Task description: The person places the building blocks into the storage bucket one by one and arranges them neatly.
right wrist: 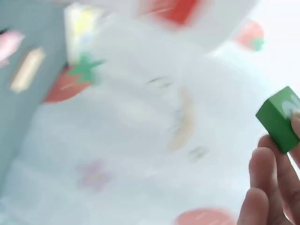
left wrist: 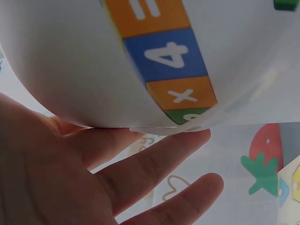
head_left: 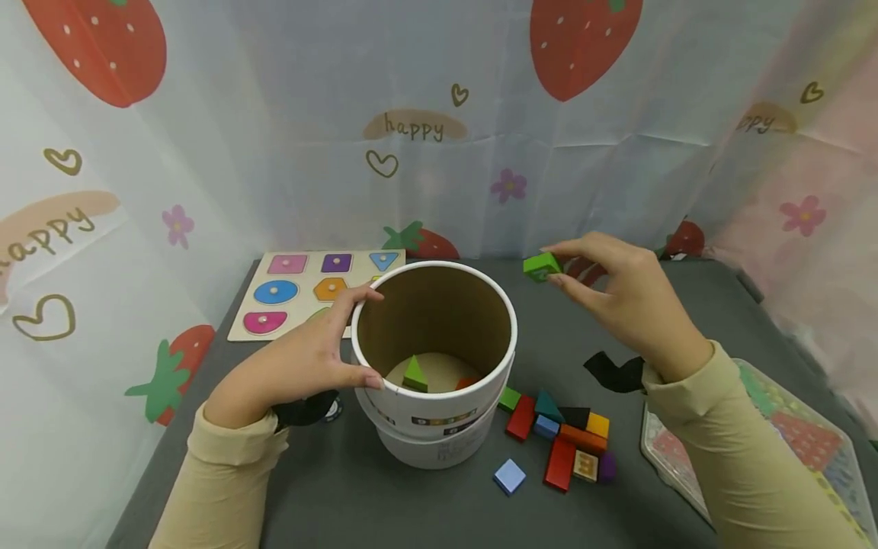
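A white round bucket (head_left: pixel 434 451) stands on the grey table, its top uncovered. My left hand (head_left: pixel 305 358) holds the bucket's left side, thumb on the near rim and index finger over the rim farther back. In the left wrist view, the other fingers (left wrist: pixel 150 168) spread along the bucket's outer wall (left wrist: pixel 70 61), which carries a number strip. To the right of the bucket, above rim height, my right hand (head_left: pixel 620 286) pinches a green block (head_left: pixel 541 267) between thumb and fingers. Inside the bucket lie a green triangular block (head_left: pixel 414 375) and part of an orange-red block (head_left: pixel 466 383).
Several coloured blocks lie right of the bucket, including a red block (head_left: pixel 561 463) and a light blue block (head_left: pixel 510 476). Behind the left hand is a wooden shape puzzle board (head_left: pixel 240 326). A clear-covered patterned case (head_left: pixel 805 442) sits under the right forearm. A printed curtain (head_left: pixel 288 175) hangs behind.
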A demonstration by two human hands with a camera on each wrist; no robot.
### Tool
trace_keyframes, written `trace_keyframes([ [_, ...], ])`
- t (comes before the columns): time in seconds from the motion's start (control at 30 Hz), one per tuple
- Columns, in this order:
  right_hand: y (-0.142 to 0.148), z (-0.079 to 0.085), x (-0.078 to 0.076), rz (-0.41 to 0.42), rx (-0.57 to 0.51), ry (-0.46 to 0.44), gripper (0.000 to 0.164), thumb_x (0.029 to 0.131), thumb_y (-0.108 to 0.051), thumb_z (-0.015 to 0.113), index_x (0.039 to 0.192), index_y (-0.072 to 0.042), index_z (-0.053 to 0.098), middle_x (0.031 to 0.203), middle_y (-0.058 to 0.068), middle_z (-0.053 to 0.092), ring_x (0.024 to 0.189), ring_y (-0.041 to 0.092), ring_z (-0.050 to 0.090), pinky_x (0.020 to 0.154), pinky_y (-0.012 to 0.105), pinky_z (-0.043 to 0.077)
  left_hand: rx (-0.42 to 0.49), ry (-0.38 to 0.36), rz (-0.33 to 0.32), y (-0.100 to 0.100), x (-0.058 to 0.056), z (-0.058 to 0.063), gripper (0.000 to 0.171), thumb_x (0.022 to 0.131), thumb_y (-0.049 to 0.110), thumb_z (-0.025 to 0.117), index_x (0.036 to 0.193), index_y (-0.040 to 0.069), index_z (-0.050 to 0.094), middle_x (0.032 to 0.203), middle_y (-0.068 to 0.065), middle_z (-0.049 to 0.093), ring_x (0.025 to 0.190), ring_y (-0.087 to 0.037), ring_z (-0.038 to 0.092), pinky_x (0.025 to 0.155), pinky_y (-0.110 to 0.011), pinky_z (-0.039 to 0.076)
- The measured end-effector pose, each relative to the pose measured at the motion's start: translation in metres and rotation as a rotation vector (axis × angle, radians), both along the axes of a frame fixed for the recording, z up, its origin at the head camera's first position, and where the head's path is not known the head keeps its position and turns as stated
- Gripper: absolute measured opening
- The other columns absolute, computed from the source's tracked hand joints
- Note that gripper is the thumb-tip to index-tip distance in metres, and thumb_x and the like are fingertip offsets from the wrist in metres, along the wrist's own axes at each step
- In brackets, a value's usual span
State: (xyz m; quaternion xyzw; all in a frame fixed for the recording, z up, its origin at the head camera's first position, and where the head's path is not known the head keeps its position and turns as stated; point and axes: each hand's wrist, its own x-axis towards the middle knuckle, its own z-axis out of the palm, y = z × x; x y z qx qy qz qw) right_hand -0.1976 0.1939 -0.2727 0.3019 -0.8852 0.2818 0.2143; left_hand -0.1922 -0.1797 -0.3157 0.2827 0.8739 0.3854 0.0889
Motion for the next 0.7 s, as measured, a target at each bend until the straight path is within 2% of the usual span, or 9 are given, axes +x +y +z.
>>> trace_keyframes([
  [0.1, -0.024, 0.012, 0.008, 0.12, 0.073, 0.098, 0.038, 0.079, -0.009, 0.078, 0.114, -0.019, 0.067, 0.097, -0.009, 0.062, 0.081, 0.004, 0.056, 0.067, 0.026, 0.048, -0.018, 0.014, 0.001, -0.001, 0.0, 0.002, 0.095, 0.071, 0.048, 0.081, 0.142, 0.025, 0.022, 0.124, -0.009, 0.051, 0.116, -0.025, 0.05, 0.092, -0.046, 0.045],
  [0.2, -0.045, 0.007, 0.01, 0.176, 0.175, 0.134, 0.031, 0.079, -0.013, 0.079, 0.108, -0.019, 0.07, 0.092, -0.007, 0.062, 0.079, 0.006, 0.054, 0.063, 0.027, 0.047, -0.026, 0.021, 0.002, -0.002, -0.001, 0.002, 0.094, 0.071, 0.047, 0.081, 0.142, 0.024, 0.022, 0.124, -0.009, 0.051, 0.116, -0.025, 0.05, 0.093, -0.047, 0.045],
  [0.27, -0.049, 0.0, 0.009, 0.168, 0.191, 0.135, 0.024, 0.081, -0.013, 0.078, 0.103, -0.017, 0.072, 0.09, -0.006, 0.062, 0.079, 0.006, 0.055, 0.064, 0.027, 0.048, -0.018, 0.012, -0.006, -0.001, 0.0, 0.001, 0.094, 0.072, 0.045, 0.081, 0.142, 0.024, 0.022, 0.123, -0.009, 0.051, 0.115, -0.025, 0.051, 0.093, -0.047, 0.045],
  [0.37, -0.038, -0.009, 0.004, 0.097, 0.121, 0.076, 0.017, 0.085, -0.013, 0.073, 0.101, -0.018, 0.072, 0.09, -0.008, 0.063, 0.078, 0.006, 0.055, 0.067, 0.029, 0.049, -0.003, 0.003, -0.015, 0.002, 0.0, -0.001, 0.093, 0.072, 0.047, 0.081, 0.141, 0.026, 0.023, 0.121, -0.006, 0.053, 0.112, -0.023, 0.053, 0.092, -0.044, 0.045],
  [0.47, -0.015, -0.02, -0.003, -0.049, 0.046, -0.034, 0.013, 0.09, -0.017, 0.068, 0.102, -0.022, 0.071, 0.092, -0.01, 0.062, 0.074, 0.006, 0.054, 0.066, 0.031, 0.049, 0.002, 0.001, -0.014, 0.004, 0.0, -0.001, 0.093, 0.071, 0.05, 0.08, 0.141, 0.028, 0.023, 0.119, -0.003, 0.054, 0.11, -0.021, 0.055, 0.09, -0.041, 0.046],
  [0.53, -0.001, -0.033, -0.009, -0.113, 0.079, -0.156, 0.014, 0.091, -0.021, 0.066, 0.105, -0.022, 0.069, 0.093, -0.009, 0.063, 0.075, 0.008, 0.056, 0.065, 0.032, 0.049, 0.002, 0.0, -0.006, 0.004, 0.001, 0.0, 0.093, 0.071, 0.05, 0.081, 0.141, 0.028, 0.024, 0.119, -0.001, 0.053, 0.109, -0.02, 0.055, 0.089, -0.039, 0.047],
  [0.6, 0.011, -0.054, -0.013, -0.12, 0.192, -0.289, 0.019, 0.09, -0.023, 0.068, 0.109, -0.02, 0.067, 0.093, -0.006, 0.064, 0.073, 0.009, 0.058, 0.063, 0.033, 0.05, 0.001, -0.001, -0.003, 0.003, 0.001, 0.001, 0.093, 0.071, 0.05, 0.081, 0.141, 0.028, 0.024, 0.119, -0.001, 0.053, 0.109, -0.021, 0.056, 0.087, -0.038, 0.048],
  [0.7, 0.019, -0.087, -0.011, -0.053, 0.432, -0.535, 0.031, 0.085, -0.029, 0.073, 0.113, -0.017, 0.066, 0.094, -0.003, 0.065, 0.079, 0.012, 0.061, 0.068, 0.038, 0.051, 0.002, -0.005, -0.004, 0.002, 0.001, 0.002, 0.093, 0.071, 0.048, 0.081, 0.141, 0.027, 0.024, 0.12, -0.001, 0.052, 0.108, -0.021, 0.056, 0.087, -0.037, 0.049],
])
